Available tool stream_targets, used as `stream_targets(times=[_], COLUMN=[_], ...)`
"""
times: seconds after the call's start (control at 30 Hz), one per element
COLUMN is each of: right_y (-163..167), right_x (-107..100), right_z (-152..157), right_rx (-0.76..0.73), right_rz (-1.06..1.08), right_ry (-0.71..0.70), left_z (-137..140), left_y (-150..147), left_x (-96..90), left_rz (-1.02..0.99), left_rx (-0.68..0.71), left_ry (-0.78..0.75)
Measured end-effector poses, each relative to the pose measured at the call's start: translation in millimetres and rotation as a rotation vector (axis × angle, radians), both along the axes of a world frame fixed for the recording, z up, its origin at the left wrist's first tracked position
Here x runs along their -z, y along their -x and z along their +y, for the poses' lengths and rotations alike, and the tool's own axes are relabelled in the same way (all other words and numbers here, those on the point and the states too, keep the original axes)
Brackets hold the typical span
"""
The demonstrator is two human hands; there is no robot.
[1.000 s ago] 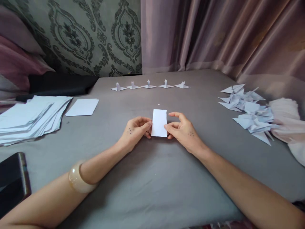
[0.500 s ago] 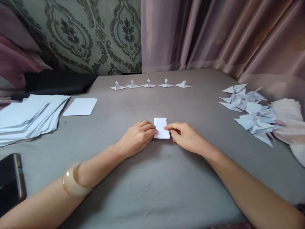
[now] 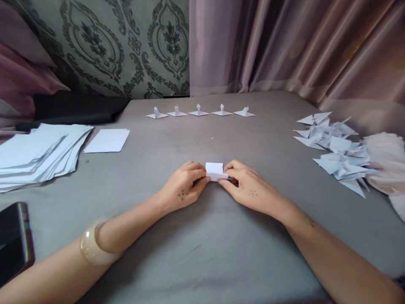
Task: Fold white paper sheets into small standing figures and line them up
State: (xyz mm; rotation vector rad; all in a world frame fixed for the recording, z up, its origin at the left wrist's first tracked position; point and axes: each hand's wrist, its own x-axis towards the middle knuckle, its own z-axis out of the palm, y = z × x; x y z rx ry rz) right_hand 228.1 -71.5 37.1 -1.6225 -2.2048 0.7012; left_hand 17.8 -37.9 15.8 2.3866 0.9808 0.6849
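Note:
A small folded sheet of white paper point(image 3: 214, 168) is in front of me at the middle of the table, its near edge turned up. My left hand point(image 3: 186, 183) pinches its left side between thumb and fingers. On the right side, my right hand point(image 3: 245, 181) grips it the same way, the thumb at the near edge. Both hands are closed on the paper, and part of each fingertip is hidden behind it.
Several folded paper cranes point(image 3: 198, 110) stand in a row at the back. More are in a pile point(image 3: 340, 147) on the right, beside pale cloth point(image 3: 384, 154). Stacked white paper point(image 3: 44, 152), square sheets point(image 3: 107, 140) and a phone point(image 3: 15, 240) lie left on the grey-covered table point(image 3: 205, 253).
The paper was lying flat with its near edge down. Now that edge is bent up, and both thumbs have come to the near side.

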Motion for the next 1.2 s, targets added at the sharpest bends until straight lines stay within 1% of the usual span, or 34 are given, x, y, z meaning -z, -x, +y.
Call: stream_targets(times=[0.07,0.23,0.3,0.43,0.53,0.67,0.8,1.0,1.2], right_y=[1,6,9,16,20,22,23,24,24], right_x=[2,13,15,17,19,21,21,20,20], right_z=[1,7,8,9,11,14,16,16,17], right_rx=[0.036,0.164,0.210,0.281,0.319,0.342,0.359,0.359,0.366], right_rz=[0.040,0.070,0.064,0.005,-0.053,-0.088,-0.122,-0.138,-0.129], right_ry=[0.019,-0.003,-0.012,-0.044,-0.087,-0.118,-0.104,-0.099,-0.103], left_z=[0,4,5,7,8,9,11,13,14], left_y=[-3,-10,-13,-18,-19,-20,-20,-21,-22], left_x=[-0.2,2.7,2.6,1.1,2.0,5.2,4.5,1.0,2.0], left_rz=[-0.032,-0.093,-0.105,-0.076,-0.045,-0.024,-0.002,-0.002,0.016], left_rx=[-0.077,-0.239,-0.286,-0.342,-0.353,-0.333,-0.341,-0.377,-0.388], left_ry=[0.062,0.239,0.269,0.272,0.237,0.169,0.189,0.263,0.253])
